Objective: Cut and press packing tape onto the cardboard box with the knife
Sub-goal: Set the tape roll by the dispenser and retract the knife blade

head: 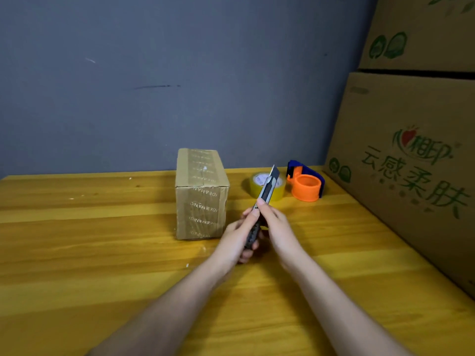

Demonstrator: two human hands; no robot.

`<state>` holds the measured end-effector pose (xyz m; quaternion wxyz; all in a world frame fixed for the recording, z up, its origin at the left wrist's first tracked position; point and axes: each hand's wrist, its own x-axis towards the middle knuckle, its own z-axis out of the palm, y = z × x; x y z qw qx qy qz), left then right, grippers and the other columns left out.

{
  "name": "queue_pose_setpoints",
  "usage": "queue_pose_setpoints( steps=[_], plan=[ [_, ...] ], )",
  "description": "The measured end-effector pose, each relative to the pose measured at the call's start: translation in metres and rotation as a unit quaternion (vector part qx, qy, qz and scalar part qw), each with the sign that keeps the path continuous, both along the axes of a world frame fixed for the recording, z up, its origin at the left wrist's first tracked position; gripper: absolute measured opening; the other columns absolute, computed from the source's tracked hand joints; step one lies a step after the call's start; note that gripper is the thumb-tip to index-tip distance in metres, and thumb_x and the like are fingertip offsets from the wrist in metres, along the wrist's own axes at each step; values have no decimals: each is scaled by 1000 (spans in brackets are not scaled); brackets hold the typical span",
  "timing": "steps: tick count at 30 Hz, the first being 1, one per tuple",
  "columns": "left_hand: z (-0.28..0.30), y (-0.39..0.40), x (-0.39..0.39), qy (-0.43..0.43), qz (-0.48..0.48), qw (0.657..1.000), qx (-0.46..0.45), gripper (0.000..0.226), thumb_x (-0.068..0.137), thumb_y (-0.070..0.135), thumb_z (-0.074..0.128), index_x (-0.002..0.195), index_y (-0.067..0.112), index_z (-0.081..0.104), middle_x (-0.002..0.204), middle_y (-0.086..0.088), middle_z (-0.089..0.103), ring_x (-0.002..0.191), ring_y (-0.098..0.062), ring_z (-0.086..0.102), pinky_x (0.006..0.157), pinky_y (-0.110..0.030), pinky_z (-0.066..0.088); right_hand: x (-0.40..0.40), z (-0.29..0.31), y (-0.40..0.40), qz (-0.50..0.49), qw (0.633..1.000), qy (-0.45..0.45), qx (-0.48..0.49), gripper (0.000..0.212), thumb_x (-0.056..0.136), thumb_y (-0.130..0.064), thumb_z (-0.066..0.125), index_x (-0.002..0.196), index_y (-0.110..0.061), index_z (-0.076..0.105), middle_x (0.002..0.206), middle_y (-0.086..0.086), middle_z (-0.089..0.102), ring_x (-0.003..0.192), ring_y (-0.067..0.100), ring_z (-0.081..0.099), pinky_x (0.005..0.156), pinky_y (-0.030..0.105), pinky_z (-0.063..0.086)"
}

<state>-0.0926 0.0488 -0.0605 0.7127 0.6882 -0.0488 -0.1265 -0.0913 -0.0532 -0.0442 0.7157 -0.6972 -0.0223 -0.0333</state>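
Yellow wood table (102, 253) carries one taped cardboard box (201, 194), one tape roll (267, 186) and one orange-blue dispenser (307, 185) (all near the wall). One knife (262, 204), blade extended upward, is gripped at the handle by the left hand (239, 237) and pinched higher by the right hand (276, 224), just right of the box; two printed cartons (411, 163) are stacked at right

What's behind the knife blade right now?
The tape roll lies on the table behind the knife, with the orange dispenser beside it. The knife covers part of the roll's middle.
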Motion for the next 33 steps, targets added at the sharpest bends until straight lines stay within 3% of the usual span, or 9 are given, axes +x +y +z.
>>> queue_pose_setpoints(
  steps=[3,6,9,14,18,22,26,33],
  plan=[
    [-1,-2,2,9,39,999,1,48,89,56,48,67,14,55,49,0,49,31,-10,39,36,-15,28,-3,-6,4,25,1000,4,14,51,98,-42,36,91,-4,69,79,15,68,44,16,47,40,21,36],
    [-1,-3,3,7,38,999,20,50,90,56,46,63,15,52,46,1,47,32,-11,40,35,-13,25,-4,-10,4,48,999,2,13,57,99,-45,32,96,-3,70,92,19,73,43,19,49,38,22,39],
    [-2,-4,3,-8,33,999,-5,44,93,51,44,66,17,50,45,-1,45,30,-13,41,33,-13,23,-4,-11,4,74,996,14,42,56,99,-43,31,95,-2,69,76,11,73,32,13,47,32,18,40],
    [-5,-4,4,32,19,999,-27,57,92,61,32,58,17,44,39,2,38,30,-11,35,37,-12,22,-6,-12,10,56,996,28,61,44,97,-40,37,104,-8,67,95,6,74,64,25,61,43,27,48],
    [-8,-7,2,3,21,999,-40,50,96,56,27,75,20,55,45,1,42,32,-9,37,36,-11,23,-6,-13,12,20,999,34,33,35,98,-35,44,109,-4,57,98,20,70,42,22,47,30,19,40],
    [-10,-8,0,-25,41,998,-29,44,96,50,32,76,20,57,44,4,44,32,-8,38,35,-11,22,-7,-15,14,16,999,22,40,38,99,-33,40,102,0,59,90,5,74,36,19,45,27,19,38],
    [-10,-9,-5,-57,44,997,-27,38,95,46,41,80,18,61,45,1,44,33,-8,39,33,-12,24,-11,-11,17,18,998,23,57,35,101,-29,35,79,-16,59,83,0,73,49,25,54,30,20,40],
    [-10,-8,-8,-76,53,995,-28,37,98,40,40,78,14,58,49,-3,42,34,-7,38,32,-14,26,-12,-13,14,43,998,21,49,30,100,-30,38,86,-16,60,93,-3,75,40,15,55,29,16,38]
  ],
)
